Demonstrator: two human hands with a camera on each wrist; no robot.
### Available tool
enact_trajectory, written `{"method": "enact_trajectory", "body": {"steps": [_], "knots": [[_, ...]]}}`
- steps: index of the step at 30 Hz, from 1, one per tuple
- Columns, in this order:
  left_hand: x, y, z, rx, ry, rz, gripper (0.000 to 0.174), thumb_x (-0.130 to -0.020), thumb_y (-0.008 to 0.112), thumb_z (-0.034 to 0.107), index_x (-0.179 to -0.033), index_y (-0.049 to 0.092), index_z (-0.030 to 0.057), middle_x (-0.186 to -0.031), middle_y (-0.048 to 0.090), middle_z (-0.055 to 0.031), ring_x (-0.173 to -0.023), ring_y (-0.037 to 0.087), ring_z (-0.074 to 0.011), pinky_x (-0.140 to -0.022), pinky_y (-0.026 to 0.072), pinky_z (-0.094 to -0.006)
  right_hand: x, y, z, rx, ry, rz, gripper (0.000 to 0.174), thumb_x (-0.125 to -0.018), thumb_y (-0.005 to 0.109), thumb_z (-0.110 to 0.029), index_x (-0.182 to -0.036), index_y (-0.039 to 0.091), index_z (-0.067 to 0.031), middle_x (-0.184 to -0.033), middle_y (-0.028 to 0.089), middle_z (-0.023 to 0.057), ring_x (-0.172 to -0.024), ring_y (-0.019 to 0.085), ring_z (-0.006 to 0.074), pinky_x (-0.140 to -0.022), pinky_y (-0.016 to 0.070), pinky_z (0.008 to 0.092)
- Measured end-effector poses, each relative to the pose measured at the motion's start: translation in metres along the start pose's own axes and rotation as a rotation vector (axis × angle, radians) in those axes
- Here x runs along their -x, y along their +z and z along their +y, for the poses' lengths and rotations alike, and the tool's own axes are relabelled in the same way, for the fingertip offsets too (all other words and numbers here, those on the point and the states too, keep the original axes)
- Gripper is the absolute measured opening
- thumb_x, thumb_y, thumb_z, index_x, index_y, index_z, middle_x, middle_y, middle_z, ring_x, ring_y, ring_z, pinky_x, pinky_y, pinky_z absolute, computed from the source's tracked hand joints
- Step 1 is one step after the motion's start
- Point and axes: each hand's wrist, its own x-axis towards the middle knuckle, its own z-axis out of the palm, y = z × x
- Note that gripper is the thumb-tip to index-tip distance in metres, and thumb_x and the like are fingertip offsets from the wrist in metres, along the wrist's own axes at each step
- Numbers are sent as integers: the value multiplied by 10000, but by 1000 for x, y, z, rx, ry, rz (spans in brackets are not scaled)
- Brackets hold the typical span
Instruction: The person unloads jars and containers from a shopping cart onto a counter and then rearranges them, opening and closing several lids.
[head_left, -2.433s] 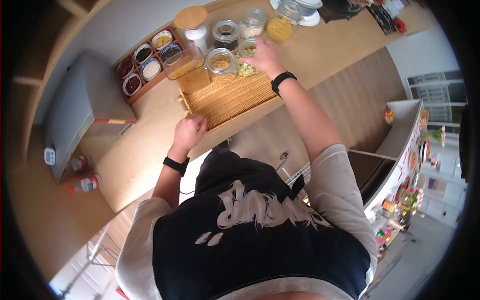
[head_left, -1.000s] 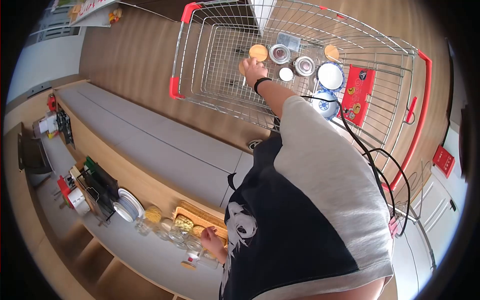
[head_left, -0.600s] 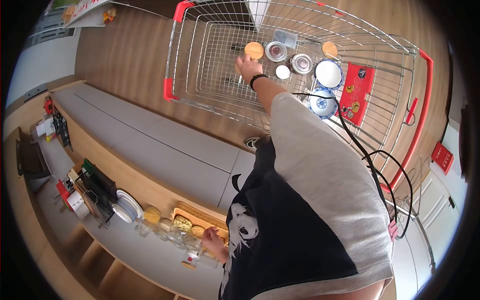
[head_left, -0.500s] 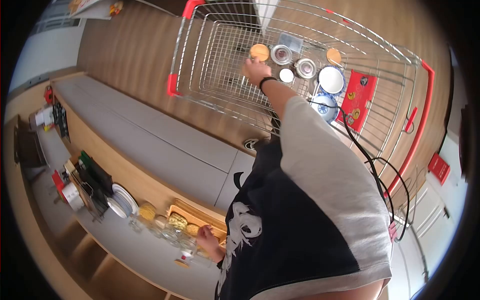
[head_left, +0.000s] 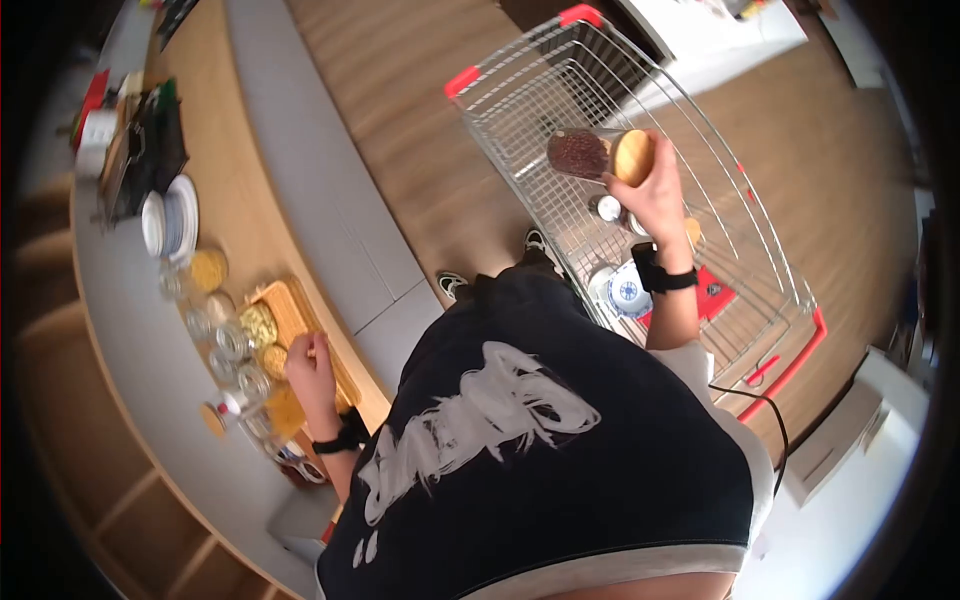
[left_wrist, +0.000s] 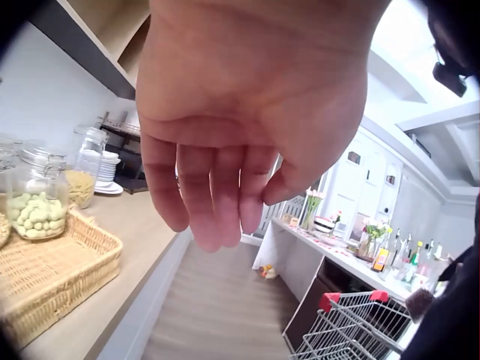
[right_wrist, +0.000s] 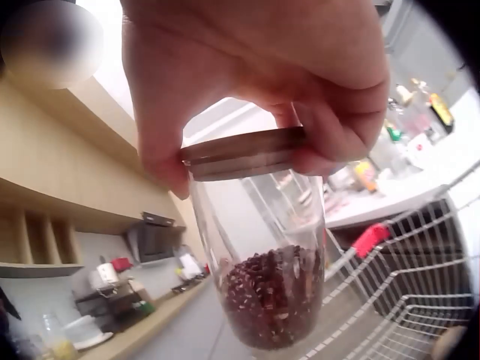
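The right hand (head_left: pixel 655 200) grips the round wooden lid (head_left: pixel 633 158) of a glass jar, which is tilted above the shopping cart. Dark red grains (right_wrist: pixel 274 300) fill the jar's lower part in the right wrist view, where thumb and fingers pinch the lid's edge from both sides. Beside the wicker tray (head_left: pixel 290 312) on the counter hangs the left hand (head_left: pixel 312 375), holding nothing. In the left wrist view its fingers (left_wrist: pixel 214 195) hang loosely bent, with the tray (left_wrist: pixel 67 262) and a jar of pale green pieces (left_wrist: pixel 36 216) to its left.
The cart's wire basket (head_left: pixel 520 150) holds a blue-and-white bowl (head_left: pixel 628 290), a red box (head_left: pixel 712 296) and several jars. Along the counter (head_left: pixel 235 130) stand open glass jars, stacked white plates (head_left: pixel 172 218) and a dark rack. A black cable (head_left: pixel 770 400) loops beside the cart handle.
The right hand has risen out of the cart with the jar of dark red grains. The head view has turned; the left hand remains by the wicker tray.
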Motion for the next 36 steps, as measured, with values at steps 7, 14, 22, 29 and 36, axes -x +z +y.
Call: {"method": "enact_trajectory", "body": {"steps": [7, 14, 22, 29, 36], "knots": [[-15, -20, 12, 136, 233, 260, 112, -848, 644, 67, -936, 656, -1, -848, 653, -161, -776, 646, -328, -677, 515, -379, 6, 32, -165, -58, -561, -247, 775, -599, 818, -173, -1291, 489, -52, -1121, 564, 171, -1036, 593, 385, -874, 507, 438], [22, -58, 37, 228, 264, 218, 878, -689, 828, 179, -1454, 403, 105, -1318, 555, -156, -1214, 539, -359, -1004, 462, -434, 71, 128, -287, -197, -980, -745, 868, -604, 818, -192, -1383, 448, -93, -1124, 587, 165, -1023, 616, 365, -822, 540, 430], [97, -48, -24, 429, -104, 470, 982, -625, 887, 159, -1466, 386, 76, -1423, 502, -169, -1300, 508, -317, -1082, 421, -410, 142, 194, -373, -447, -1449, -1269, 935, -687, 836, -235, -1479, 353, -114, -1292, 554, 195, -1180, 567, 377, -918, 521, 423], [123, -18, -101, 396, -377, 918, 970, -634, 869, 94, -1458, 358, 59, -1370, 506, -212, -1242, 536, -363, -1039, 455, -435, 98, 200, -343, -280, -1081, -1454, 630, -842, 754, -198, -1411, 493, -132, -1307, 585, 115, -952, 650, 188, -804, 540, 308], [117, -6, -146, 98, -561, 886, 949, -635, 883, 114, -1446, 390, 95, -1243, 552, -190, -1157, 553, -372, -1007, 463, -431, -12, 203, -169, -181, -540, -1019, 413, -919, 650, -106, -1321, 566, -61, -1048, 668, 57, -760, 603, 90, -670, 505, 237]]}}
